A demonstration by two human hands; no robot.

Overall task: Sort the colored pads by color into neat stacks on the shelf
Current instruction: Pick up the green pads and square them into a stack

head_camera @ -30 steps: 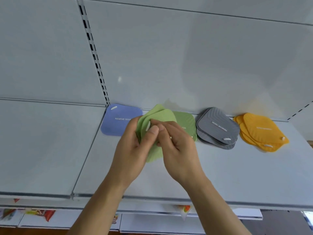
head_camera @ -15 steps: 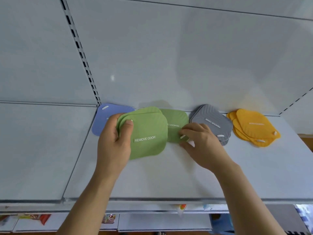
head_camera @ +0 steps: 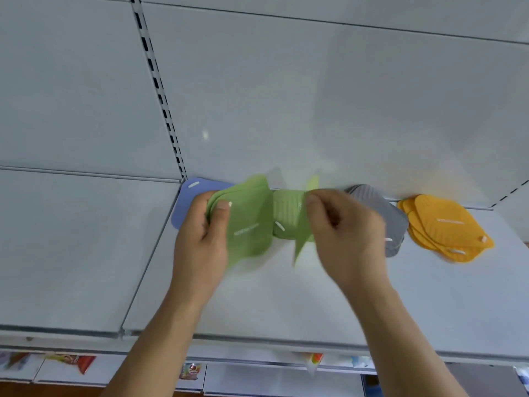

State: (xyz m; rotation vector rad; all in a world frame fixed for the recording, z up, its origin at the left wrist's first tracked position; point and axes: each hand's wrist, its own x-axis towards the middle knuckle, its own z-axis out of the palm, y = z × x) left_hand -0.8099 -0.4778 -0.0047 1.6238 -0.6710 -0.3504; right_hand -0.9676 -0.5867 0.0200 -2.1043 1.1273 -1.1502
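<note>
My left hand [head_camera: 200,242] grips a small stack of green pads [head_camera: 249,224], thumb on top, lifted above the white shelf [head_camera: 286,296]. My right hand [head_camera: 343,233] pinches another green pad [head_camera: 303,245] that is raised on edge and blurred. A ribbed green pad [head_camera: 287,216] lies flat on the shelf between my hands. Behind my left hand lies a blue pad [head_camera: 194,190], partly hidden. A grey stack [head_camera: 392,216] sits to the right, half covered by my right hand. An orange stack [head_camera: 446,230], loosely fanned, lies at the far right.
The shelf's white back panel [head_camera: 315,96] rises right behind the pads, with a slotted upright [head_camera: 160,90] at the left. A neighbouring shelf board [head_camera: 71,247] extends left. Snack packets [head_camera: 74,362] hang on the level below.
My right hand has lifted a green pad off the shelf and tipped it up on edge. The left hand's green stack has tilted and shifted slightly.
</note>
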